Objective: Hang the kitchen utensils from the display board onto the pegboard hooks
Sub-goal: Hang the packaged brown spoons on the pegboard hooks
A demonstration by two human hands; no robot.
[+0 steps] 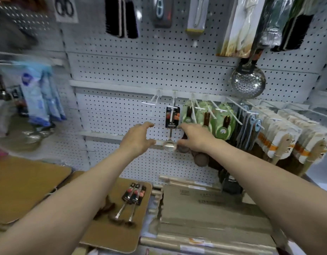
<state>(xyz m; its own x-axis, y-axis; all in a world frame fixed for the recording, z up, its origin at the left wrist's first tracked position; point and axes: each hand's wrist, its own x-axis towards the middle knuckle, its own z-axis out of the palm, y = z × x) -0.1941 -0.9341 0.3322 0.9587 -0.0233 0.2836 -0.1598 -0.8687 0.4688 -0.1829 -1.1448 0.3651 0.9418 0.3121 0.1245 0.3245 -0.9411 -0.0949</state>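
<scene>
A single packaged ladle (170, 133) hung from a white hook (174, 97) on the pegboard (111, 74), its bowl low between the two hands. The left hand (138, 138) hovered just left of it, its grip spread wide, thumb and fingers apart and holding nothing. The right hand (193, 138) was just right of the ladle, fingers relaxed and parted; its fingertips reached the lower corner of the ladle's black card, though whether they touched it could not be told. Two more packaged ladles (130, 203) lay side by side on the brown display board (140, 227) below. One perforated skimmer (248, 82) hung higher to the right.
</scene>
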